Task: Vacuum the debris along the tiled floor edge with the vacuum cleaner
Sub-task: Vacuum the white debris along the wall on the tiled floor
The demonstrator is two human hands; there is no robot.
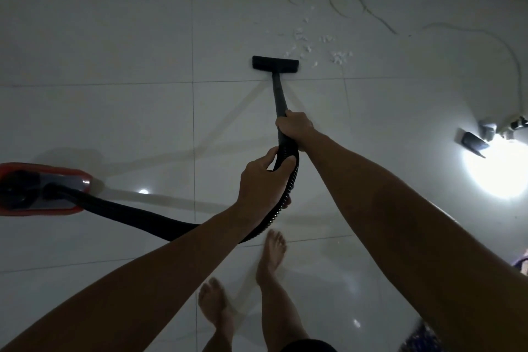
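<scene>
Dim tiled floor (pixel 114 111), wall ahead. We're gripping wand (pixel 278 94): right hand (pixel 295 127) high, left hand (pixel 264 177) at hose end. Nozzle (pixel 275 63) sitting just beside debris (pixel 314 43); approaching it, next pushing forward-right.

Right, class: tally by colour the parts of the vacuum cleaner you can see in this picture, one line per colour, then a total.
Black: 3, the floor nozzle, the wand and the ribbed hose
Red: 1, the vacuum cleaner body
Total: 4
</scene>
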